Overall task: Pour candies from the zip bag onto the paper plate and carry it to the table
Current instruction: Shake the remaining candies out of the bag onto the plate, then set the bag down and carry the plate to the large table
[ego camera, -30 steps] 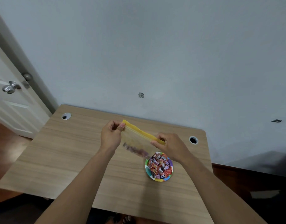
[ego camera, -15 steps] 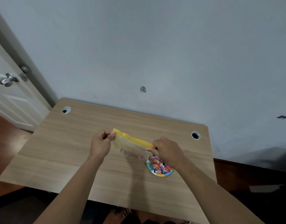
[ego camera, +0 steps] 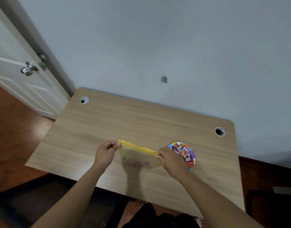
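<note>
A clear zip bag [ego camera: 138,156] with a yellow zip strip hangs low over the wooden desk [ego camera: 141,122], stretched between both hands. My left hand [ego camera: 106,152] pinches its left top corner and my right hand [ego camera: 172,162] pinches the right end of the strip. A few purple candies lie blurred in the bag's bottom. A small colourful paper plate [ego camera: 191,163] heaped with wrapped candies [ego camera: 182,150] sits on the desk just right of my right hand, which covers its near left part.
The desk stands against a pale blue wall, with cable holes at its back left [ego camera: 84,100] and back right [ego camera: 219,131]. A white door [ego camera: 14,76] with a metal knob stands open at left. Dark wooden floor lies on both sides.
Both hands have lowered the bag toward the desk and drawn it left of the plate. The camera has tilted, so the desk sits lower in view.
</note>
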